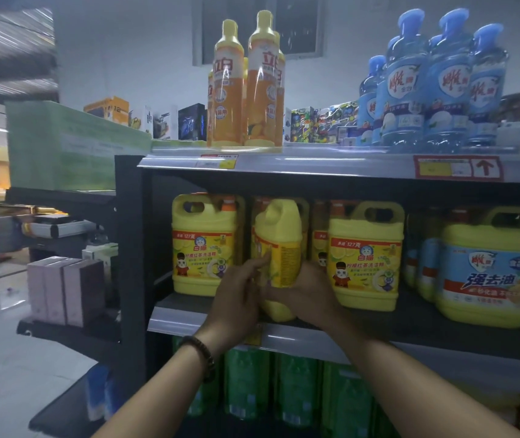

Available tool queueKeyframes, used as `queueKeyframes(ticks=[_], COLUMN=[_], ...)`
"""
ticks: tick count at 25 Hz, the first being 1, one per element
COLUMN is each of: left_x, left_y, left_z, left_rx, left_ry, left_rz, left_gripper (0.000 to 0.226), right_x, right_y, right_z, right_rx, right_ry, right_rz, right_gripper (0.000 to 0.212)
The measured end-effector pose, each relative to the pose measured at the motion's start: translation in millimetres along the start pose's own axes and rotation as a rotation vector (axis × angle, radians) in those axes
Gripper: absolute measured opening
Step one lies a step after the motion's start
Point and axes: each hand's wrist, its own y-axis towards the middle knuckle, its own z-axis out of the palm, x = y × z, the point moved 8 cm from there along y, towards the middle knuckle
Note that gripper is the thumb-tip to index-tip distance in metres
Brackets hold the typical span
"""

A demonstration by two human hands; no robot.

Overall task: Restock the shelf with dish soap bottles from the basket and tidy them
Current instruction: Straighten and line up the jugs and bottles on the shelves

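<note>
A yellow dish soap jug (279,248) stands turned edge-on at the front of the middle shelf (208,320), between two matching yellow jugs, one on the left (203,248) and one on the right (364,257). My left hand (239,298) presses its left side and my right hand (307,292) wraps its lower right side. Both hands hold the jug near its base. The basket is out of sight.
Blue-label yellow jugs (489,273) fill the shelf's right end. Tall orange bottles (243,86) and blue bottles (436,86) stand on the top shelf (315,162). Green bottles (293,390) sit below. A side rack with pink boxes (65,289) is on the left.
</note>
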Motion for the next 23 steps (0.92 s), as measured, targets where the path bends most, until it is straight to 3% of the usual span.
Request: queueKeyframes(ticks=[3,6,9,13,20,23], left_x=[3.2,11.6,20.5,26.5,30.7,29.2], left_y=[-6.0,-3.0,0.3,-0.1,-0.7,1.5], left_z=[0.0,-11.6,-8.0,14.5,35.5,17.7], left_rx=[0.000,-0.130,-0.081,0.025,0.027,-0.040], left_ry=[0.038,0.164,0.214,0.345,0.548,0.438], left_rz=[-0.035,-0.036,-0.022,0.037,0.085,0.063], left_gripper=[0.065,0.053,0.061,0.072,0.053,0.044], right_x=[-2.7,4.0,12.8,11.1,-9.9,-6.6], right_y=[-5.1,-19.6,-30.7,-29.8,-19.1,-21.8], right_z=[-7.0,-26.8,-18.4,-10.0,2.5,2.8], right_rx=[0.013,-0.320,-0.437,-0.384,-0.147,-0.142], right_ry=[-0.002,-0.343,-0.579,-0.624,-0.614,-0.598], right_rz=[0.042,-0.012,-0.157,-0.290,-0.075,-0.071], right_gripper=[0.080,0.091,0.073,0.056,0.076,0.076])
